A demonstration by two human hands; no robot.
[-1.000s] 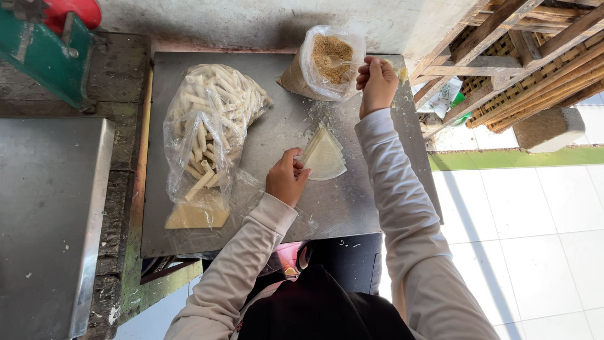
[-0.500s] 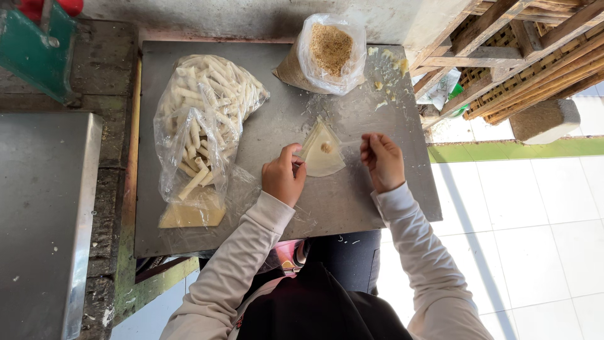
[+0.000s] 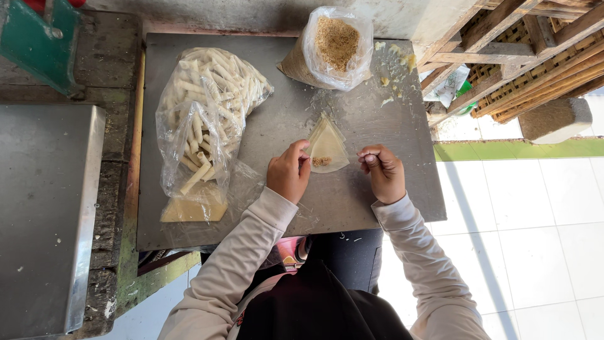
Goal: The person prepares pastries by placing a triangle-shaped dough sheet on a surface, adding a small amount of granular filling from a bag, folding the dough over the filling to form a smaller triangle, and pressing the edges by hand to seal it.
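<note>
The wrapper (image 3: 327,148) lies flat on the metal tray (image 3: 352,201), crumbs at its middle. The left hand (image 3: 288,173) pinches its left edge, steadying it. Just right of the wrapper, the right hand (image 3: 382,171) is curled, fingertips pressed together.

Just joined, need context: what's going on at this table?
A person is filling a thin triangular wrapper on a metal tabletop. The left hand pins the wrapper's left edge; a small pinch of brown filling sits on it. The right hand is beside the wrapper with fingertips pinched together, not touching it. An open bag of brown crumbs stands at the back. A clear bag of finished rolls lies on the left, with a stack of wrappers below it.
</note>
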